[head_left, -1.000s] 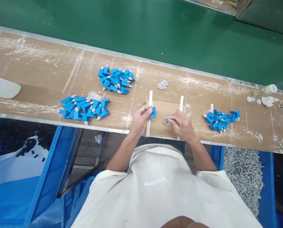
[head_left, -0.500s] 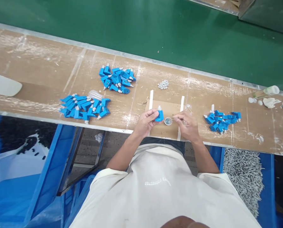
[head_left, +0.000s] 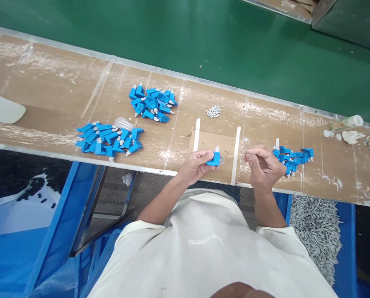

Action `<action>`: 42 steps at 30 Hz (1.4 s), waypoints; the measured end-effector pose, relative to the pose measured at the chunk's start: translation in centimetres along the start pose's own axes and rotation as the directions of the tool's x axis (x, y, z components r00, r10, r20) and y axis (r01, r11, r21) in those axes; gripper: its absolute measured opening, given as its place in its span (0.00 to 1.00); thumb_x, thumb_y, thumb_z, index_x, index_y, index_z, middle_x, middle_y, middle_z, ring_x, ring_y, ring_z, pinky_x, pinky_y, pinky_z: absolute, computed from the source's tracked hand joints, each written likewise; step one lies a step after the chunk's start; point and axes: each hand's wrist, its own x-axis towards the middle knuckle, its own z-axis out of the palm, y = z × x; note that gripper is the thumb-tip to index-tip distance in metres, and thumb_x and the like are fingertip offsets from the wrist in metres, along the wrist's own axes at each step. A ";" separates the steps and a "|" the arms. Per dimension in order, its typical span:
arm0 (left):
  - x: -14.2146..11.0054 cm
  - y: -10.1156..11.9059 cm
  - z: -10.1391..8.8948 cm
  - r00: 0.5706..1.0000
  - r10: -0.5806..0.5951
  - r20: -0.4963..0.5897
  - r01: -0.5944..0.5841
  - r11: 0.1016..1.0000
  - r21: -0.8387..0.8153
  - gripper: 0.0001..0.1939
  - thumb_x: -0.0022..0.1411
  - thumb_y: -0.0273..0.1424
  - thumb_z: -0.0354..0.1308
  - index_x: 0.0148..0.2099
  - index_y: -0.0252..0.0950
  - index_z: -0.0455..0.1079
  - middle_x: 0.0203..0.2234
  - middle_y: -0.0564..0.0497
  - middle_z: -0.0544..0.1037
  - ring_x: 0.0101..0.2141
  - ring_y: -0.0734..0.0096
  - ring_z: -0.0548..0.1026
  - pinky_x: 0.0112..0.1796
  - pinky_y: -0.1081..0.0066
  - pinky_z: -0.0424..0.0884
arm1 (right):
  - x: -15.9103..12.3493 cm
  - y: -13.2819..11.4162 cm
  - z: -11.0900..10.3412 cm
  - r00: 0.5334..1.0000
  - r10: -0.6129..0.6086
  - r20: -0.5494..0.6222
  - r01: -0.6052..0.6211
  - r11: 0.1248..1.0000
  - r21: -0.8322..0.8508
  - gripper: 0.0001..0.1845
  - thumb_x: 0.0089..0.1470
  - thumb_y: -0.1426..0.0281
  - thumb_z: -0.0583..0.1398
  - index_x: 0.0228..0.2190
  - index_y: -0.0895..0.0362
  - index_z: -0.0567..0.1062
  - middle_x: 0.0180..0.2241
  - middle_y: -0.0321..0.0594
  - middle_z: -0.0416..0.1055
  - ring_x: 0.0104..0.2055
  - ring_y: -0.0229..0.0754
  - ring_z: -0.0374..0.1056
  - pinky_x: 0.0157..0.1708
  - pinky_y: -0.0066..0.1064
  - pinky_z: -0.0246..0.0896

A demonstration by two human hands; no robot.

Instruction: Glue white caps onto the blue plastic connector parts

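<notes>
My left hand [head_left: 194, 165] pinches a blue plastic part [head_left: 214, 159] with a pale tip pointing away from me. Just behind that part, a small round dish [head_left: 222, 160] is partly covered by it. Off to the right, my right hand [head_left: 265, 167] grips a thin toothpick [head_left: 236, 155] between thumb and fingers, its point aimed at the blue part but apart from it. Beneath both lies a cardboard sheet [head_left: 220, 140] with white tape strips [head_left: 236, 151] along its sides.
Two piles of blue parts [head_left: 153, 103] lie to the left, and a smaller pile [head_left: 299, 157] sits beside my right hand. Small grey pieces [head_left: 213, 111] are heaped beyond the cardboard. A toothpick bottle [head_left: 348, 122] lies far right. Below the bench, a blue bin holds grey pieces [head_left: 315, 231].
My right hand has moved right, drawing the toothpick away from the dish. My left hand has shifted slightly right and down with the blue part, which now partly covers the dish.
</notes>
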 end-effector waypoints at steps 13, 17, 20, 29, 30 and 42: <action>-0.7 0.6 0.9 0.997 -0.023 0.067 0.023 1.000 0.004 0.24 0.48 0.48 0.78 0.33 0.32 0.79 0.26 0.49 0.79 0.25 0.75 0.76 0.30 0.74 0.76 | -0.3 -0.9 1.1 0.985 -0.147 0.088 0.148 0.989 -0.001 0.06 0.65 0.67 0.62 0.39 0.48 0.82 0.31 0.39 0.80 0.33 0.47 0.76 0.36 0.43 0.73; -0.6 0.5 0.7 0.997 -0.012 0.073 0.011 1.000 0.015 0.24 0.49 0.49 0.77 0.34 0.32 0.79 0.27 0.49 0.79 0.25 0.74 0.76 0.31 0.74 0.76 | -0.5 -0.6 1.1 0.983 -0.137 0.122 0.145 0.987 -0.065 0.07 0.65 0.67 0.62 0.38 0.49 0.82 0.30 0.39 0.79 0.33 0.47 0.75 0.34 0.42 0.72; -0.6 0.4 0.6 0.997 -0.012 0.072 0.011 1.000 0.019 0.24 0.49 0.49 0.77 0.33 0.33 0.78 0.26 0.49 0.79 0.25 0.74 0.76 0.31 0.73 0.76 | -0.5 -0.4 1.2 0.982 -0.138 0.129 0.150 0.985 -0.085 0.06 0.65 0.68 0.62 0.38 0.49 0.82 0.30 0.39 0.78 0.33 0.47 0.75 0.34 0.42 0.72; -0.6 0.6 0.9 0.997 -0.023 0.068 0.022 1.000 0.004 0.24 0.47 0.48 0.78 0.32 0.33 0.79 0.25 0.51 0.78 0.25 0.75 0.75 0.32 0.73 0.76 | -0.2 -0.8 1.2 0.954 -0.248 0.169 0.260 0.964 -0.056 0.09 0.65 0.72 0.61 0.43 0.47 0.80 0.32 0.39 0.80 0.33 0.46 0.75 0.34 0.40 0.69; -0.6 0.6 0.8 0.997 -0.023 0.069 0.023 1.000 0.004 0.24 0.47 0.48 0.78 0.32 0.33 0.79 0.25 0.50 0.78 0.25 0.75 0.75 0.32 0.73 0.76 | -0.1 -0.9 1.1 0.949 -0.255 0.183 0.271 0.960 -0.066 0.09 0.66 0.71 0.61 0.43 0.47 0.80 0.32 0.39 0.80 0.33 0.46 0.75 0.33 0.40 0.69; -0.4 0.2 0.1 0.999 -0.004 0.036 0.004 1.000 -0.014 0.25 0.46 0.46 0.79 0.34 0.31 0.77 0.24 0.52 0.76 0.24 0.77 0.73 0.29 0.75 0.72 | -0.1 -0.6 1.1 0.948 -0.276 0.160 0.289 0.955 -0.067 0.07 0.65 0.72 0.61 0.40 0.51 0.80 0.32 0.39 0.80 0.34 0.44 0.77 0.34 0.38 0.71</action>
